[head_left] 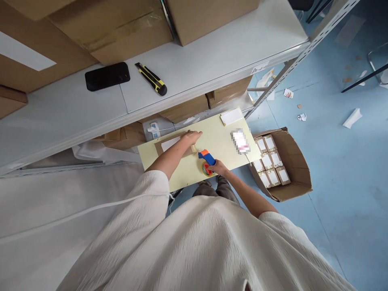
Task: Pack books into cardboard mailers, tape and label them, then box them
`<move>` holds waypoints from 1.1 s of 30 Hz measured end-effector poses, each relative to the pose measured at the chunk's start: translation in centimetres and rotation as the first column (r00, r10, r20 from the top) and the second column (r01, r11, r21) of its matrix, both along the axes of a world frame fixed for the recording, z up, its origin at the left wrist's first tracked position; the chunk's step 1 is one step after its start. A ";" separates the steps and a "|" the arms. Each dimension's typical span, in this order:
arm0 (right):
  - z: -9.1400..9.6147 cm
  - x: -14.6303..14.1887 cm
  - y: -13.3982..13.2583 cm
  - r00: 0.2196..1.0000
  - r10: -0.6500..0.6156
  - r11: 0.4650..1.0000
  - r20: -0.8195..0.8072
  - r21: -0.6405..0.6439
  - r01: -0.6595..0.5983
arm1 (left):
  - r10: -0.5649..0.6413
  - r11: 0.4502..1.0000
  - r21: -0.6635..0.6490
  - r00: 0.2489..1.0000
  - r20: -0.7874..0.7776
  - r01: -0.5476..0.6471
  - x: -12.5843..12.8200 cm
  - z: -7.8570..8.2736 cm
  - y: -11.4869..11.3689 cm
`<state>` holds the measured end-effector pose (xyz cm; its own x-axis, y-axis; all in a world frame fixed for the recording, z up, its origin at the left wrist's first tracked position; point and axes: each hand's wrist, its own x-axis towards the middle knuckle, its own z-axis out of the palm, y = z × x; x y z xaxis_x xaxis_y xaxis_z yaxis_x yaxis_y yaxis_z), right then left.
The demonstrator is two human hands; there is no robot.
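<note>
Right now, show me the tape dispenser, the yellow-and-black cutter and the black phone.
Tape dispenser [209,158]: head view, on its blue body.
Yellow-and-black cutter [151,79]: head view, mid-handle.
Black phone [107,76]: head view, middle of its upward side.

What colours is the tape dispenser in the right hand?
The tape dispenser is blue with an orange front end, seen in the head view.
</note>
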<state>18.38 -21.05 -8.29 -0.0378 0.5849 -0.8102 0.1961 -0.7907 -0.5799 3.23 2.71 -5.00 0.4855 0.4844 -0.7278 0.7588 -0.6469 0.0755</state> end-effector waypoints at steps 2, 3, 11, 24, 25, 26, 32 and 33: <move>-0.2 0.0 -0.1 1.000 0.005 1.000 0.000 -0.004 -0.005 | -0.023 1.000 0.005 0.999 0.046 0.023 -0.3 -0.4 0.0; -0.3 0.0 -0.1 1.000 0.008 1.000 -0.006 -0.005 -0.008 | -0.040 0.999 0.012 0.996 0.077 0.039 -0.4 -0.6 0.1; -0.5 0.1 -0.4 1.000 -0.023 0.999 -0.019 -0.040 0.022 | -0.118 0.990 -0.065 0.990 0.077 0.123 -2.1 -0.2 1.0; 0.1 0.9 0.5 0.995 -0.082 0.996 -0.055 -0.023 0.081 | -0.258 0.965 0.041 0.906 0.337 0.259 -7.0 0.2 -1.9; 0.2 1.1 0.8 0.992 -0.100 0.995 -0.078 -0.016 0.099 | -0.228 0.974 0.056 0.919 0.323 0.221 -6.8 0.2 -2.0; 0.1 1.3 1.2 0.989 -0.110 0.994 -0.101 -0.013 0.109 | -0.202 0.979 0.073 0.930 0.309 0.188 -6.7 0.3 -2.0; -1.2 3.7 3.0 0.989 -0.053 0.999 -0.137 -0.008 0.052 | -0.135 0.990 0.080 0.961 0.243 0.119 -6.0 1.1 -2.3; -1.4 4.1 3.2 0.989 -0.034 0.999 -0.144 -0.009 0.032 | -0.134 0.990 0.066 0.963 0.235 0.121 -5.9 1.2 -2.3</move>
<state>22.51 -17.82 -9.69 -0.1354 0.5820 -0.8018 0.0845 -0.7995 -0.5947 -2.71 0.40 -3.79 0.7018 0.4405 -0.5599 0.6338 -0.7449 0.2084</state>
